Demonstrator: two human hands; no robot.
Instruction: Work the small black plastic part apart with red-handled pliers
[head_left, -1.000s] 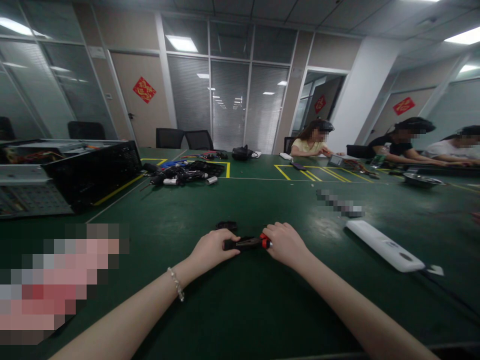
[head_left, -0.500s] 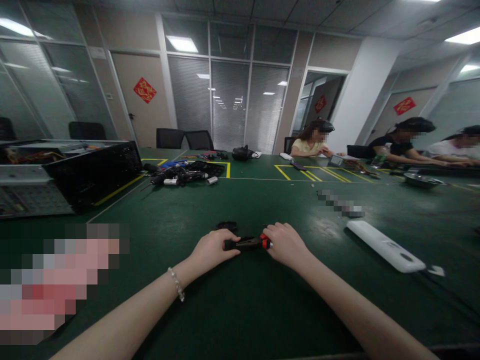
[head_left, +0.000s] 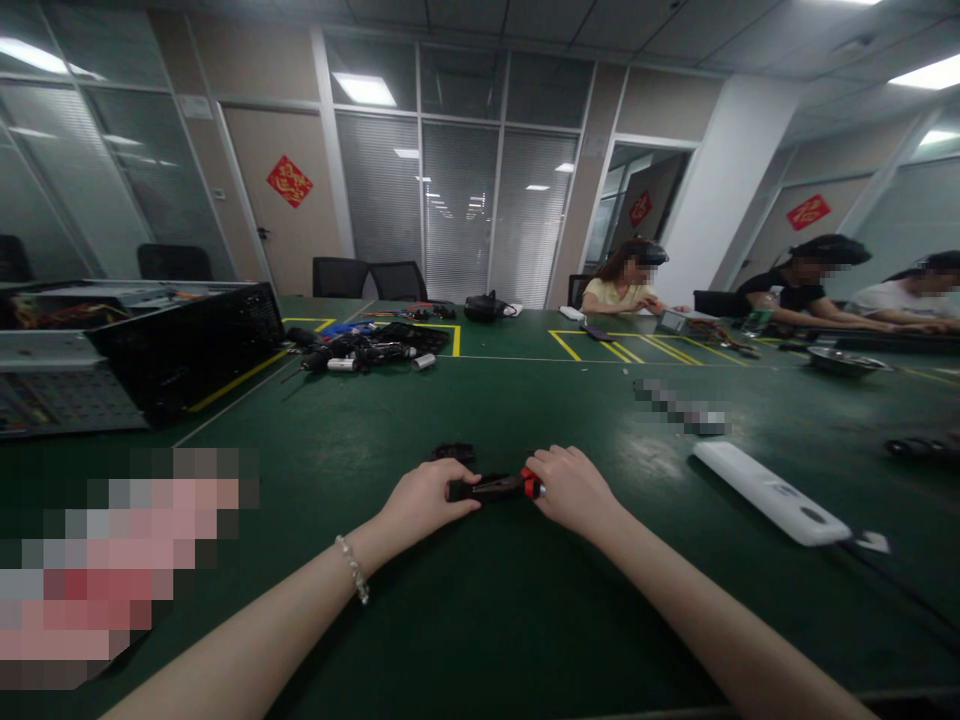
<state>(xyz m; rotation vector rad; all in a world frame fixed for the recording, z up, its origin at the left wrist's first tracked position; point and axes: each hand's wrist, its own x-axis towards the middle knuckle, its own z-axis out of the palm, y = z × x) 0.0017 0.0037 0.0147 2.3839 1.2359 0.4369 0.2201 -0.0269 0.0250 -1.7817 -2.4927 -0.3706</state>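
Observation:
My right hand (head_left: 571, 485) is closed around the red handles of a pair of pliers (head_left: 499, 487), whose dark jaws point left. My left hand (head_left: 431, 497) pinches a small black part (head_left: 459, 490) at the jaw end, between thumb and fingers. Whether the jaws bite on that part cannot be made out. Just beyond my left fingers, another small black object (head_left: 454, 453) lies on the green table (head_left: 480, 600).
A white power strip (head_left: 772, 492) lies to the right, its cable trailing off. An opened computer case (head_left: 187, 350) stands at left. A drill and tangled parts (head_left: 367, 345) lie farther back. Several people sit at the far right, one person (head_left: 622, 285) in yellow.
At the right edge, a black object shows more fully on the table than before. My hands and the pliers have hardly moved.

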